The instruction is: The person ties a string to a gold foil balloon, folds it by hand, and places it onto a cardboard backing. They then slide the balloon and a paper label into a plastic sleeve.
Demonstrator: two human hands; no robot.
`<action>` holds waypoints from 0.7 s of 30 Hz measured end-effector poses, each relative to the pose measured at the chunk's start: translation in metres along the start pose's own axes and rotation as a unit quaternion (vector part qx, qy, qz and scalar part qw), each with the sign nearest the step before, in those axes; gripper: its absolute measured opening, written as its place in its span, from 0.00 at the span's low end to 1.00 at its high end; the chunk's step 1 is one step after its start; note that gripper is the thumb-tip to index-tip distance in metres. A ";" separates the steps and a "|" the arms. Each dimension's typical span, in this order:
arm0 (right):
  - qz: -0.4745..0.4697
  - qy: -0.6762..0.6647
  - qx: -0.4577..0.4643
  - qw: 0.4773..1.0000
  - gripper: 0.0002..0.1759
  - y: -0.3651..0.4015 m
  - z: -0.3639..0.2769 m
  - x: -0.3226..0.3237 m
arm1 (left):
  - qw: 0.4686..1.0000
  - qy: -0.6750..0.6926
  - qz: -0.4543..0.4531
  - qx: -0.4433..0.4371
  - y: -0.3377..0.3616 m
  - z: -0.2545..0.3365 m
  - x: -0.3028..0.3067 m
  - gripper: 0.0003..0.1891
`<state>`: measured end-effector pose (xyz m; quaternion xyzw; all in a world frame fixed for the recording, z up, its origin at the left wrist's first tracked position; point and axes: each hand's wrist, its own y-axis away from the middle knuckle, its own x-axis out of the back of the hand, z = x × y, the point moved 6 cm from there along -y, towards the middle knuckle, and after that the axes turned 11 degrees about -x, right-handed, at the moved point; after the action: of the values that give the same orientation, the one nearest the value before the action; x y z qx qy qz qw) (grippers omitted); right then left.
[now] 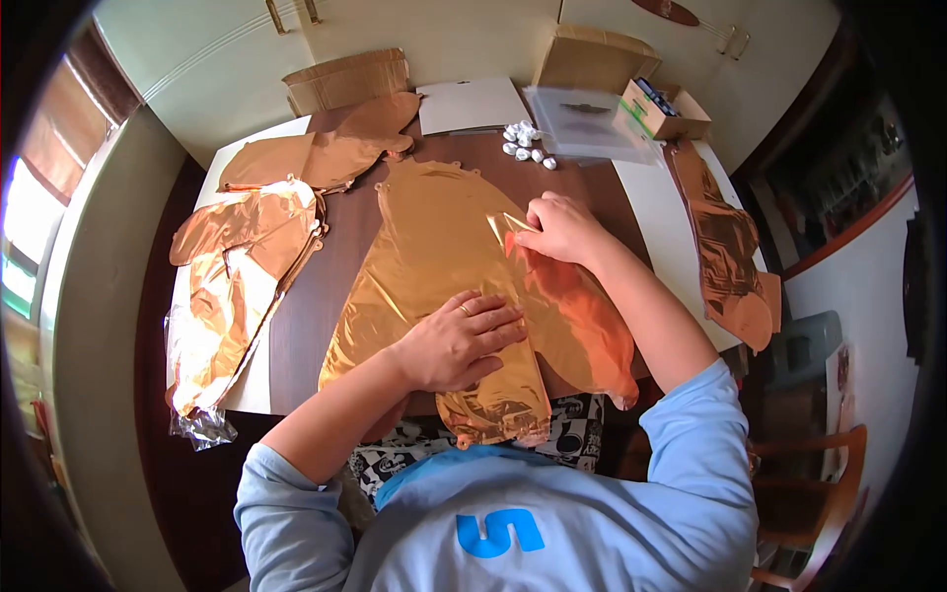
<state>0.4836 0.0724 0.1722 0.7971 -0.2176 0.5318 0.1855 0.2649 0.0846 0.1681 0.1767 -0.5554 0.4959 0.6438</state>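
A large flat, uninflated gold foil balloon point(424, 247) lies across the table in front of me, its lower end hanging over the near edge. My left hand point(459, 340) rests on its lower middle, fingers stretched out and a ring on one of them. At the balloon's upper right side, my right hand point(564, 232) pinches a creased edge of the foil between thumb and fingers. Below that hand, the right-hand part of the foil shines orange-red. Small tabs show along the balloon's top edge.
Other flat copper foil balloons lie at the left point(232, 266), back left point(296, 158) and right point(725, 237). Small white rolls point(525, 143) sit at the back beside a clear plastic folder point(582, 118) and a small open box point(676, 113). A wooden chair point(824, 513) stands right.
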 end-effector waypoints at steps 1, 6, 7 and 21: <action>-0.021 0.003 0.002 1.000 0.19 -0.002 -0.002 -0.002 | 1.000 0.001 0.000 0.002 0.000 0.000 -0.001 0.27; -0.136 -0.321 -0.031 0.937 0.10 0.009 -0.022 0.000 | 1.000 0.006 -0.003 0.005 0.001 -0.001 -0.001 0.27; -0.183 -0.450 -0.017 0.874 0.09 0.015 -0.028 -0.003 | 1.000 0.004 -0.002 0.005 0.002 0.000 -0.001 0.27; 0.078 0.027 0.280 0.957 0.28 0.033 -0.035 -0.037 | 1.000 -0.001 -0.006 0.004 0.002 -0.001 -0.003 0.28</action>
<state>0.4265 0.0687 0.1522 0.7827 -0.1168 0.6059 -0.0811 0.2642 0.0849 0.1648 0.1830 -0.5528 0.4946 0.6452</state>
